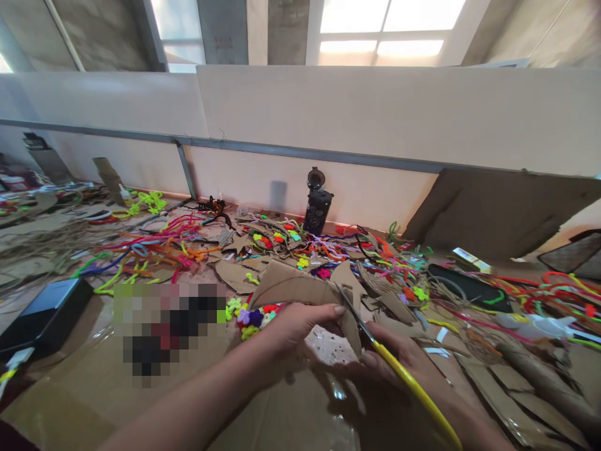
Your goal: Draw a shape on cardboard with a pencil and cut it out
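My left hand [300, 322] is closed on a brown cardboard piece [282, 283], its thumb lying on top. A curved line runs across the card. My right hand [399, 354] grips a pair of scissors [408, 382] with long yellow handles. Their metal blades reach up to the right part of the cardboard, where a narrow curved strip hangs between my hands. Right-hand fingertips are close to that strip; whether they touch it I cannot tell. Just left of my left wrist lie small flowers [256, 318] in purple, white, red and yellow-green.
Brown cardboard covers the near tabletop. Behind my hands spread colourful pipe cleaners [164, 247] and cardboard scraps. A black bottle [318, 212] with its lid raised stands by the white partition [375, 113]. At left sits a black box-shaped device [51, 313]; a pixelated patch hides what lies beside it.
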Motion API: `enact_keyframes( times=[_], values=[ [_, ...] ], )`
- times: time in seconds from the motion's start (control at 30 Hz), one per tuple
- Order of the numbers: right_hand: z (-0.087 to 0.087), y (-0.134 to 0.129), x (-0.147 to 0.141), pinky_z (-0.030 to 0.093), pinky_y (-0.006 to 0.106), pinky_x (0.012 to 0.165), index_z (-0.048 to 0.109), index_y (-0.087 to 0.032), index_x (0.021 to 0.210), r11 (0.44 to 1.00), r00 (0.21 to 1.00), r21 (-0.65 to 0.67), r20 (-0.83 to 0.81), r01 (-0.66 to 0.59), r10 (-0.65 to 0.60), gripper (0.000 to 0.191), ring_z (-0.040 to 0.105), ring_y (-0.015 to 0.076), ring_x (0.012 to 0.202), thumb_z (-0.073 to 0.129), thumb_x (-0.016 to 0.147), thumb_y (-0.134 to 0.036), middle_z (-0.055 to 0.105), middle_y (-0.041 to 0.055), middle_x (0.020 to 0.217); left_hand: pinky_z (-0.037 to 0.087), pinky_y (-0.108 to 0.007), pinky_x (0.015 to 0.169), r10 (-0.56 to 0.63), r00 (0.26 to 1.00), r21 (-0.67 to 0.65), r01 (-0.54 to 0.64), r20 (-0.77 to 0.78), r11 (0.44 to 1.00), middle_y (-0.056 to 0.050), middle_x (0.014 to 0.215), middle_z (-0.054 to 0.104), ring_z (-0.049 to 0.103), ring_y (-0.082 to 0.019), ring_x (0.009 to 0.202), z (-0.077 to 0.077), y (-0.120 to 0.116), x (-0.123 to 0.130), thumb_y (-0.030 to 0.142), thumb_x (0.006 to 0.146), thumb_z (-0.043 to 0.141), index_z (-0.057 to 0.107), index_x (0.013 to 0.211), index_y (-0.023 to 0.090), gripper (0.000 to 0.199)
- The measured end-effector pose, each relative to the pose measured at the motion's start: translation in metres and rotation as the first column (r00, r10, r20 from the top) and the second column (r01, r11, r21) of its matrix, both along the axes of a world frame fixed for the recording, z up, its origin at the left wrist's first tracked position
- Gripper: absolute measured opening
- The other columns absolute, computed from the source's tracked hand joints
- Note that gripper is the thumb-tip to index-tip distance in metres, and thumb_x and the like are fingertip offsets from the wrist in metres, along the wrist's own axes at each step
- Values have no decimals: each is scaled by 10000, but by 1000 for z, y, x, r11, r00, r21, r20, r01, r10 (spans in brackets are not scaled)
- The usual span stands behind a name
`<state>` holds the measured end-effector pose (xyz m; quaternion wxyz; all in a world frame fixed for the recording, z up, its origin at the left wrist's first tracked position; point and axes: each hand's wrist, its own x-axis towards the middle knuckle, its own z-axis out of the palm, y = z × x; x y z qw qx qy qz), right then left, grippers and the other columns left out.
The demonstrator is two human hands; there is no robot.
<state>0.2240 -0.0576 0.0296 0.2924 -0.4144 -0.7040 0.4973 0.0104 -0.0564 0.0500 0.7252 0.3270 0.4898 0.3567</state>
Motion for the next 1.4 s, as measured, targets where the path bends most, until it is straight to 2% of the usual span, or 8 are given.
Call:
enact_keyframes(
  times=[0.17,0.3,0.43,0.53,0.67,0.87,1.1,1.4],
  values=[
    [-3,-1,1,553,379,865,730,-199,930,999,999,25,19,29,-30,444,650,274,868,666,864,-633,677,50,839,397,-272,534,-5,1000,12,5,10,1000,-50,617,687,564,-165,530,-2,2,0,483,740,763,741,672,154,336],
    [-9,0,4,570,326,799,730,-206,1007,998,997,14,56,60,-60,474,673,283,912,689,839,-647,720,65,928,433,-283,568,68,991,34,-72,111,997,-67,640,693,597,-170,565,-14,14,1,509,728,787,730,653,130,391],
    [-7,1,4,568,303,729,737,-190,999,995,987,59,131,83,-90,517,671,263,842,658,841,-676,724,62,887,450,-296,556,148,970,-20,-147,193,989,-57,612,669,594,-172,542,-22,23,2,472,711,818,721,658,125,364],
    [-4,-1,3,569,316,735,737,-180,1017,998,992,30,113,50,-53,520,673,260,832,652,852,-665,728,65,898,456,-300,566,148,977,-28,-145,155,989,-60,629,676,600,-178,559,-27,23,2,447,715,820,722,666,130,336],
    [-1,-2,4,574,375,829,750,-188,1066,997,993,27,82,77,-79,509,685,305,912,713,821,-632,752,85,957,470,-315,636,131,988,53,-135,76,989,-94,754,728,633,-206,656,-32,19,0,507,684,849,760,769,120,406],
    [-2,1,5,580,414,838,767,-208,897,994,994,83,66,76,-82,407,673,297,820,741,803,-604,705,47,774,475,-327,643,89,992,10,-91,88,996,-98,771,727,649,-222,677,-27,15,1,537,653,842,751,806,118,455],
    [1,-3,-1,590,379,769,767,-198,908,995,996,31,14,91,-92,434,670,283,826,722,818,-620,708,63,823,499,-327,668,81,989,25,-85,121,996,-91,784,737,663,-225,705,-21,14,1,494,656,837,749,826,124,417],
    [5,0,-1,573,350,739,777,-178,1002,995,992,62,96,75,-81,504,663,276,824,734,797,-636,724,63,849,500,-314,611,67,997,6,-67,-34,998,-74,743,708,629,-208,663,-6,16,-7,466,607,871,749,719,129,376]
  ],
)
